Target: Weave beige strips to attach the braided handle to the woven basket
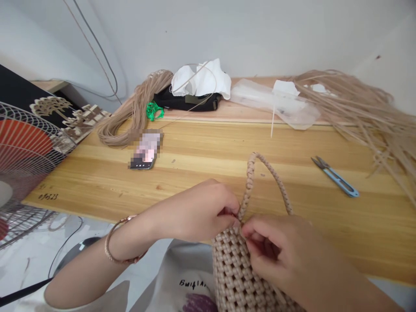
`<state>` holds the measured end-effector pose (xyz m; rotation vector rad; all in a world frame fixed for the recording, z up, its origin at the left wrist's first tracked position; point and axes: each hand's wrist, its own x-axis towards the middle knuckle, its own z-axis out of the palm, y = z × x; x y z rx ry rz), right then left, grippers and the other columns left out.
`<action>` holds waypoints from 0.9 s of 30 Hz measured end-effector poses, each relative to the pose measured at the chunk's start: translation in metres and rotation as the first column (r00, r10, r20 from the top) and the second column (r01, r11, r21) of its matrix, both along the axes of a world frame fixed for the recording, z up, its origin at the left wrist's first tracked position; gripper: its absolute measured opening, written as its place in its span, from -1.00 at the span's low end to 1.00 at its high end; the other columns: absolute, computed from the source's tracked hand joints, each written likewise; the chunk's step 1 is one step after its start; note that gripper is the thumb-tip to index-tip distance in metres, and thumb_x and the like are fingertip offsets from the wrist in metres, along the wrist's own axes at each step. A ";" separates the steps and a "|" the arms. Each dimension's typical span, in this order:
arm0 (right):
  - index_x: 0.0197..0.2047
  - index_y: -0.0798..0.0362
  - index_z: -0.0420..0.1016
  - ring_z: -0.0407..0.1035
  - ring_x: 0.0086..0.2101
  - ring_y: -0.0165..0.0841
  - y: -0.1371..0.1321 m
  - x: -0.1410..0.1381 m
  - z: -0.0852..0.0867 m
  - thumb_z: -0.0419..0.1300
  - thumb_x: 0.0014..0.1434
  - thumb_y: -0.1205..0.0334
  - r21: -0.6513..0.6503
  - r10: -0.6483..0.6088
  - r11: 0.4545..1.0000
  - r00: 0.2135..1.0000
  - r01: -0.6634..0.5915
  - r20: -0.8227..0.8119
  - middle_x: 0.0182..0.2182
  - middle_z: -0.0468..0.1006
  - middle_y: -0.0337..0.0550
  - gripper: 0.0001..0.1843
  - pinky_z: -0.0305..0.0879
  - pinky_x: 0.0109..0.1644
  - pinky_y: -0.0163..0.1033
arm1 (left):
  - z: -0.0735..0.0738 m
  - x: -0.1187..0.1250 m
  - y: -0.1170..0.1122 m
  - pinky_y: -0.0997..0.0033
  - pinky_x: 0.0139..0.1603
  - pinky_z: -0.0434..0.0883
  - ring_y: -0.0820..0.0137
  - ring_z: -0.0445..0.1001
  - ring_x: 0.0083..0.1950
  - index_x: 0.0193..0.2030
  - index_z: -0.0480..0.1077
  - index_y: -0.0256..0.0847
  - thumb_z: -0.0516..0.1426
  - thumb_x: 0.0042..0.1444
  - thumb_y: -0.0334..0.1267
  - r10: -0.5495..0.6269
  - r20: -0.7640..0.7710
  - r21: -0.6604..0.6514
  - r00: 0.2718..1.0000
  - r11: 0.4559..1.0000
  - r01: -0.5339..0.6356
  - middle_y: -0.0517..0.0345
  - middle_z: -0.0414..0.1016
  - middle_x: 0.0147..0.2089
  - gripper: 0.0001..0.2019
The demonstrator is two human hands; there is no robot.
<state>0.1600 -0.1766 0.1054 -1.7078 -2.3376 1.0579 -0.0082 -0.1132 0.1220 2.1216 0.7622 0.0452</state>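
Note:
A tan woven bag [232, 268] with an open checked weave stands upright at the table's front edge, its lower part out of frame. Its braided handle [250, 173] arches up from the rim. My left hand [208, 210] comes in from the left, with thumb and forefinger pinched on the foot of the handle. Just beside it, my right hand [282, 251] is closed in a pinch at the bag's rim. Whatever lies between the right fingertips is too small and covered to make out. Part of the bag is hidden behind the right hand.
Blue thread snips [339, 180] lie at right. A phone [147, 149], coiled tan cord [130, 117] and green string [154, 111] are at left. Behind are a black pouch [186, 102], white paper [212, 80] and loose strands [357, 99]. A fan [29, 147] stands far left.

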 end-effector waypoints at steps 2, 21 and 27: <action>-0.51 0.01 0.46 0.25 -0.61 -0.46 0.000 0.000 0.000 0.07 -0.08 0.49 0.002 0.011 1.000 1.000 -0.011 -0.021 -0.63 0.46 -0.33 -0.78 0.03 -0.53 -0.35 | 0.000 0.000 -0.003 0.56 -0.49 0.13 0.55 0.19 -0.52 -0.47 0.42 -0.28 0.00 -0.01 -0.50 0.031 -0.016 -0.041 0.999 0.999 -0.032 0.25 0.39 -0.51 -0.81; -0.52 0.04 0.46 0.24 -0.63 -0.48 0.002 -0.009 0.006 0.10 -0.03 0.33 -0.304 -0.242 0.937 0.946 0.170 -0.217 -0.66 0.45 -0.29 -0.87 0.06 -0.60 -0.41 | 0.001 -0.005 -0.008 0.62 -0.55 0.16 0.52 0.34 -0.47 -0.49 0.45 -0.29 -0.01 -0.03 -0.45 0.138 -0.120 -0.325 0.983 0.930 -0.171 0.23 0.45 -0.53 -0.79; -0.51 0.02 0.47 0.31 -0.59 -0.44 0.000 -0.007 0.004 0.02 0.06 0.35 -0.150 -0.148 0.982 0.968 0.118 -0.205 -0.63 0.49 -0.29 -0.77 0.09 -0.57 -0.38 | 0.000 -0.005 -0.008 0.61 -0.54 0.19 0.49 0.39 -0.44 -0.44 0.46 -0.31 0.00 0.03 -0.41 0.141 -0.110 -0.391 0.984 0.904 -0.174 0.19 0.46 -0.49 -0.79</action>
